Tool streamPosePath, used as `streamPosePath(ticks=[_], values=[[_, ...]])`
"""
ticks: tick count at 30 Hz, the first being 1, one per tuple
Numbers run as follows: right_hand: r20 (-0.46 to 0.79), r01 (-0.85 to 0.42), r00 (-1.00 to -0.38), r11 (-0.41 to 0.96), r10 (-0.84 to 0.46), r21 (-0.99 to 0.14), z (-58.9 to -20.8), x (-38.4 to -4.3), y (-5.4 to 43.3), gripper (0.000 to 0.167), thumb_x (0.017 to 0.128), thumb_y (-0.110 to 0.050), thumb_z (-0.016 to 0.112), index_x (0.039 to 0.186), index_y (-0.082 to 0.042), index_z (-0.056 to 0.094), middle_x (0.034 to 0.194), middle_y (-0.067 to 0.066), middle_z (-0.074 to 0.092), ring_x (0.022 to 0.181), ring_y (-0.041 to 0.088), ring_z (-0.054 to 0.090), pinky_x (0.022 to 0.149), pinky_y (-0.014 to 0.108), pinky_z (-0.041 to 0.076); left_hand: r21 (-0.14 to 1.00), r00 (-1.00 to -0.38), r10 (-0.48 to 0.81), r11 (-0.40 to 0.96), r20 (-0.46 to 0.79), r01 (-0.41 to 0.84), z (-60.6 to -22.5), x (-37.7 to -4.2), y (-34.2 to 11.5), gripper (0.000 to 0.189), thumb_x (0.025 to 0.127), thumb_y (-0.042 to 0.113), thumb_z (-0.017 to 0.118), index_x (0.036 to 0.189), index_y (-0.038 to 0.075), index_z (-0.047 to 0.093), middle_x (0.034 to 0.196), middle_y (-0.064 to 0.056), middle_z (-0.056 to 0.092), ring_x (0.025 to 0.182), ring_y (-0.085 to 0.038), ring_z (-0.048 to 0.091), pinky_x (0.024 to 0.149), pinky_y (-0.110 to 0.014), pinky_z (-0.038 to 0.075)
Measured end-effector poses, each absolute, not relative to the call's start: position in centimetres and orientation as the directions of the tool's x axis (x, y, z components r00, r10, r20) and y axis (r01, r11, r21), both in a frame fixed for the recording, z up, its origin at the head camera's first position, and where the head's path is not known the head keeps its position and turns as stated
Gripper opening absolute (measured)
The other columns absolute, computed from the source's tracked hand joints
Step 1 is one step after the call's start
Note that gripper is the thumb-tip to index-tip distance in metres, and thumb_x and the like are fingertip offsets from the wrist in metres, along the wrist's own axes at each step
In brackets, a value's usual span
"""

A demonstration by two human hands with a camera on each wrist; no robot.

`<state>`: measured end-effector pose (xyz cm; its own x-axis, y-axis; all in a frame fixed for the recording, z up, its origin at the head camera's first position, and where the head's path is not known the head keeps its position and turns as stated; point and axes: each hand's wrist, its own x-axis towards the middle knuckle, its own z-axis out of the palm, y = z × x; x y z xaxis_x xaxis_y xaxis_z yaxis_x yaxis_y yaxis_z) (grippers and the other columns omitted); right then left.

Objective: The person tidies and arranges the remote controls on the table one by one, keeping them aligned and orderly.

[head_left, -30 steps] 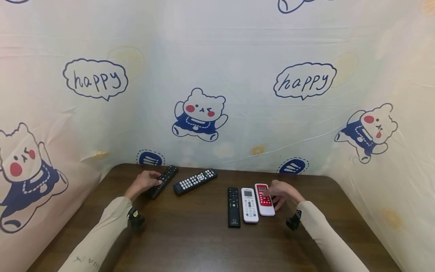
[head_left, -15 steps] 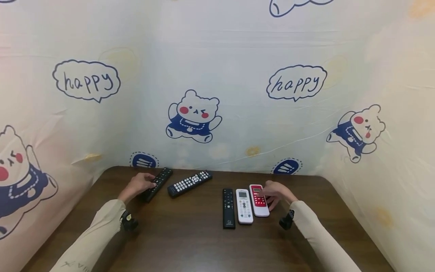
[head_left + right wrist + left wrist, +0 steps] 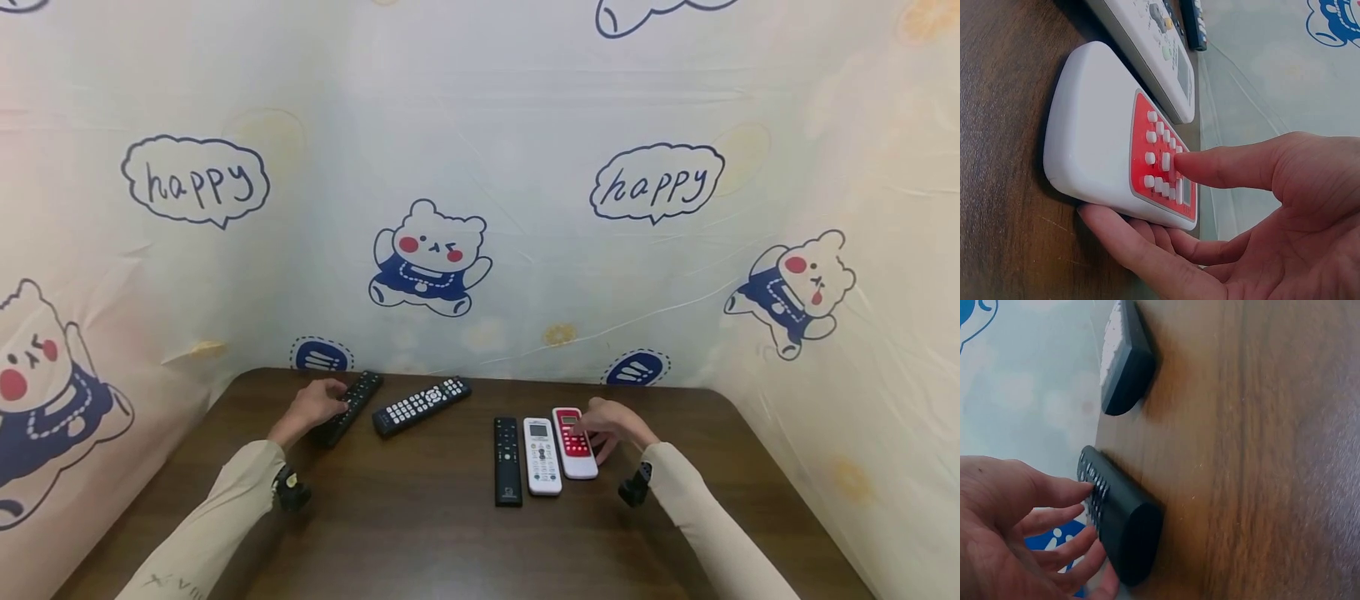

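At the table's far left, my left hand (image 3: 313, 405) holds a black remote control (image 3: 362, 395) that lies slantwise on the wood. In the left wrist view the thumb is on its buttons and the fingers lie along its side edge. On the right, my right hand (image 3: 613, 422) holds a white remote control with a red button panel (image 3: 584, 466). The right wrist view shows the thumb on the red panel (image 3: 1141, 156), with the fingers along the side edge near the table. Both remotes rest on the table.
Beside the red-panelled remote lie a white remote (image 3: 543, 481) and a slim black remote (image 3: 507, 485), side by side. A black remote with white buttons (image 3: 420, 407) lies slantwise near the back edge. Printed curtains surround the brown table (image 3: 420, 533) behind and on both sides.
The head view has shifted slightly, so everything sits a little further left than a second ago. Both hands stay at the same remotes, and no remote has visibly moved on the table.
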<state>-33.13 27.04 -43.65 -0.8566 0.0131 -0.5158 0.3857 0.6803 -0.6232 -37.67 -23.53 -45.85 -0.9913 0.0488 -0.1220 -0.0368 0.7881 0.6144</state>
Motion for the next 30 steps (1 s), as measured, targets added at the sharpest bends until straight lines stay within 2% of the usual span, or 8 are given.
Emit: streamPosePath(ticks=[8, 14, 20, 30], values=[[-0.523, 0.394, -0.852, 0.671, 0.01, -0.628, -43.6, -33.3, 27.0, 0.06, 0.093, -0.011, 0.073, 0.137, 0.012, 0.04, 0.118, 0.031, 0.056, 0.106, 0.043, 0.067, 0.074, 0.042, 0.066, 0.65, -1.0, 0.024, 0.759, -0.001, 0.018, -46.2, -37.9, -22.5, 0.046, 0.101, 0.009, 0.06, 0.141, -0.011, 0.052, 0.139, -0.038, 0.054, 0.121, -0.048, 0.057, 0.1, -0.059, 0.051], [-0.525, 0.395, -0.851, 0.668, 0.007, -0.63, -43.6, -33.3, 27.1, 0.064, 0.093, -0.013, 0.073, 0.14, 0.013, 0.038, 0.121, 0.031, 0.056, 0.108, 0.043, 0.066, 0.075, 0.044, 0.066, 0.623, -0.996, 0.017, 0.779, 0.091, 0.07, -45.9, -38.1, -22.0, 0.046, 0.102, 0.01, 0.059, 0.144, -0.009, 0.052, 0.143, -0.037, 0.052, 0.125, -0.05, 0.055, 0.102, -0.064, 0.049], [-0.524, 0.402, -0.852, 0.652, 0.009, -0.642, -43.6, -33.2, 27.2, 0.064, 0.093, -0.012, 0.073, 0.14, 0.012, 0.037, 0.122, 0.032, 0.055, 0.108, 0.044, 0.066, 0.076, 0.044, 0.066, 0.605, -0.989, 0.057, 0.786, 0.137, 0.129, -45.5, -38.2, -21.2, 0.045, 0.102, 0.01, 0.061, 0.142, -0.008, 0.054, 0.145, -0.036, 0.052, 0.128, -0.051, 0.053, 0.104, -0.065, 0.047], [-0.516, 0.393, -0.856, 0.66, 0.01, -0.64, -43.7, -33.1, 27.2, 0.055, 0.093, -0.013, 0.074, 0.132, 0.009, 0.043, 0.112, 0.027, 0.06, 0.102, 0.039, 0.067, 0.075, 0.042, 0.066, 0.634, -0.977, 0.106, 0.747, 0.184, 0.201, -45.5, -38.9, -19.3, 0.046, 0.103, 0.011, 0.062, 0.144, -0.008, 0.054, 0.146, -0.034, 0.053, 0.133, -0.05, 0.052, 0.109, -0.064, 0.045]])
